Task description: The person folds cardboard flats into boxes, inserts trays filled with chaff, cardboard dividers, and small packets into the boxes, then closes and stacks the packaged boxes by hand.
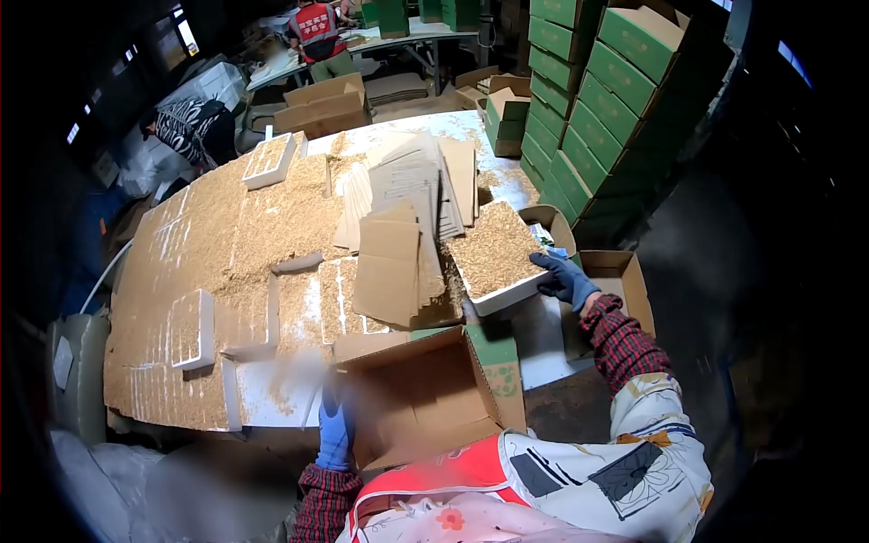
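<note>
My right hand (568, 279), in a blue glove, grips the right edge of a white foam box (509, 299) filled with tan grain-like bits. The gloved left hand (335, 429) is low beside the left wall of an open cardboard box (425, 389); its fingers are smeared by motion, so their hold cannot be made out. That cardboard box stands directly in front of me, with a green printed flap (495, 362) on its right. Behind it, flat cardboard sheets (387, 262) lie in a loose stack, partly over another filled foam box (337, 294).
Tan bits spread across the table (272, 398), with a white foam box (192, 330) at left and another (269, 163) farther back. Green cartons (597, 118) are piled high at right. A person in a red vest (317, 36) and a bending person (190, 127) are beyond.
</note>
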`<state>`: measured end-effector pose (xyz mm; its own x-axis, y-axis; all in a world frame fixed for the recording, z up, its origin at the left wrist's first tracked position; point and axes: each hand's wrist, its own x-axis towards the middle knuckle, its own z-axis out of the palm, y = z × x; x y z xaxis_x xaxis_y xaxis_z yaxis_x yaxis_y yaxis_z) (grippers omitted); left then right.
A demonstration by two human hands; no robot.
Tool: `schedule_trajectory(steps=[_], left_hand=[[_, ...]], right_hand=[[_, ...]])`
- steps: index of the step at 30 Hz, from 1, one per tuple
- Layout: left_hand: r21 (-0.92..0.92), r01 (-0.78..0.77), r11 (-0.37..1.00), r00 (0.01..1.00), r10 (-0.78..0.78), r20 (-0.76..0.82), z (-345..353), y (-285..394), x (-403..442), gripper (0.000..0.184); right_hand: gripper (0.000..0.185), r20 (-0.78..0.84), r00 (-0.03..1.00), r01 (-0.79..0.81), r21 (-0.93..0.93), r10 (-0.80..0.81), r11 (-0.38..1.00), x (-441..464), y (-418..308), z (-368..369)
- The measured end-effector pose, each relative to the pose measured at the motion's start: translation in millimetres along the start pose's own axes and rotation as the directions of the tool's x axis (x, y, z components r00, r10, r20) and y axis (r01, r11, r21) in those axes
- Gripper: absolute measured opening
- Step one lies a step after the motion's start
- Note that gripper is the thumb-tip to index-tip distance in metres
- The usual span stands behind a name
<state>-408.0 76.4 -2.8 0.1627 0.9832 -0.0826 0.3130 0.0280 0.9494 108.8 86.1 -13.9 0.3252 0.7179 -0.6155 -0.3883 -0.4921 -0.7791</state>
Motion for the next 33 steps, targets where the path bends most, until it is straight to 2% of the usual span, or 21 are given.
schedule_trajectory(steps=[1,3,4,6,7,8,11,12,13,14,15,17,18,19,20,22,23,24,28,29,33], left_hand=[[0.040,-0.037,0.999,0.999,0.037,0.005,-0.7,2.0,-1.6,0.052],[0.030,0.000,1.000,1.000,-0.001,0.029,-2.7,-1.3,-1.3,0.050],[0.028,0.010,1.000,0.999,-0.011,0.038,-4.8,-6.1,-0.3,0.049],[0.075,-0.172,0.982,0.985,0.169,0.046,-5.7,-35.0,8.9,0.033],[0.409,-0.520,0.750,0.841,0.532,0.095,-5.8,-32.9,11.4,0.030],[0.402,-0.528,0.748,0.837,0.539,0.096,-3.3,-34.3,13.6,0.030],[0.144,-0.414,0.899,0.902,0.427,-0.070,7.7,-57.1,32.4,0.031],[0.111,-0.330,0.938,0.941,0.317,0.117,2.7,-73.5,43.2,0.037],[0.099,-0.289,0.952,0.941,0.264,0.213,1.7,-75.5,47.4,0.040],[0.096,-0.247,0.964,0.929,0.207,0.307,0.9,-72.6,50.7,0.044],[0.118,-0.335,0.935,0.916,0.293,0.274,5.6,-70.6,51.1,0.044],[0.405,-0.603,0.687,0.798,0.516,0.312,14.3,-39.9,44.4,0.040],[0.404,-0.610,0.681,0.792,0.522,0.316,15.4,-47.7,47.3,0.040],[0.092,-0.384,0.919,0.888,0.339,0.311,17.1,-63.2,50.2,0.045],[0.193,-0.512,0.837,0.844,0.448,0.293,19.2,-53.0,46.7,0.046],[0.420,-0.681,0.600,0.722,0.647,0.244,23.7,-32.0,39.5,0.051],[0.418,-0.686,0.595,0.717,0.652,0.249,23.4,-33.0,41.5,0.051],[0.375,-0.644,0.667,0.762,0.605,0.233,23.3,-37.5,43.2,0.049],[0.200,-0.404,0.893,0.910,0.370,0.187,17.7,-56.5,47.8,0.042],[0.209,-0.248,0.946,0.961,0.214,0.173,13.1,-16.2,36.7,0.043],[0.283,-0.359,0.889,0.933,0.336,0.128,15.1,-24.2,33.3,0.043]], right_hand=[[0.040,0.060,0.992,0.118,-0.063,-0.114,0.991,-12.7,-7.8,-9.4],[0.041,0.128,0.980,0.157,-0.053,-0.150,0.986,-55.7,-38.7,-11.1],[0.041,0.129,0.989,0.074,0.015,-0.075,0.997,-79.8,-55.5,-9.5],[0.042,0.173,0.979,0.106,-0.004,-0.104,0.994,-122.8,-83.4,-7.9],[0.042,0.226,0.969,0.105,-0.005,-0.101,0.994,-131.1,-92.9,-11.4],[0.041,0.273,0.957,0.106,-0.007,-0.100,0.994,-145.4,-102.3,-10.2],[0.041,0.328,0.938,0.132,-0.043,-0.110,0.990,-164.8,-110.7,1.7],[0.041,0.388,0.918,0.119,-0.091,-0.075,0.989,-163.1,-110.7,1.1],[0.039,0.497,0.858,0.270,-0.228,-0.126,0.935,-127.9,-98.0,-23.3],[0.048,0.369,0.923,0.019,-0.323,0.107,0.946,-163.8,-117.0,20.3],[0.050,0.446,0.887,0.056,-0.364,0.122,0.930,-161.1,-112.2,33.1],[0.052,0.542,0.815,0.107,-0.491,0.207,0.865,-145.8,-102.8,54.0],[0.053,0.550,0.798,0.130,-0.556,0.246,0.821,-144.6,-101.5,65.2],[0.055,0.557,0.780,0.159,-0.616,0.284,0.771,-148.9,-102.2,81.6],[0.056,0.563,0.761,0.192,-0.669,0.322,0.718,-153.2,-103.0,97.9],[0.038,0.612,0.737,0.275,-0.660,0.287,0.699,-118.2,-81.1,102.8],[0.038,0.561,0.764,0.267,-0.725,0.320,0.634,-137.0,-86.4,124.7],[0.037,0.507,0.788,0.255,-0.785,0.349,0.565,-155.6,-91.3,144.8],[0.045,0.650,0.659,0.304,-0.690,0.377,0.657,-91.4,-54.0,143.5],[0.044,0.556,0.726,0.265,-0.770,0.405,0.581,-112.0,-61.0,153.7],[0.043,0.602,0.699,0.440,-0.788,0.387,0.430,-112.1,-42.0,164.4]])
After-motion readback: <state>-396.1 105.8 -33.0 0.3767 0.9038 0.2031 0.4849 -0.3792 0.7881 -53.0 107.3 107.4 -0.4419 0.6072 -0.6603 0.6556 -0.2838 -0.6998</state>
